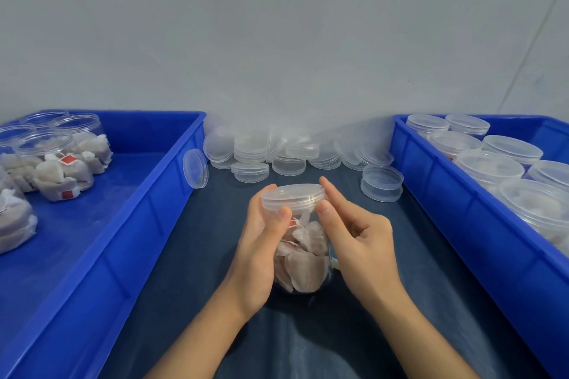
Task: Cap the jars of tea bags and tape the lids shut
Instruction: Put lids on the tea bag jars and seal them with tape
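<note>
A clear plastic jar full of tea bags stands on the dark mat at the centre, with a clear lid on its mouth. My left hand grips the jar's left side, its thumb pressed just under the lid's rim. My right hand is at the jar's right side: its thumb and straight forefinger touch the lid's edge, while the other fingers are curled. No tape is in view.
A blue bin on the left holds several uncapped jars of tea bags. A blue bin on the right holds several capped jars. Loose clear lids lie piled along the wall behind the mat.
</note>
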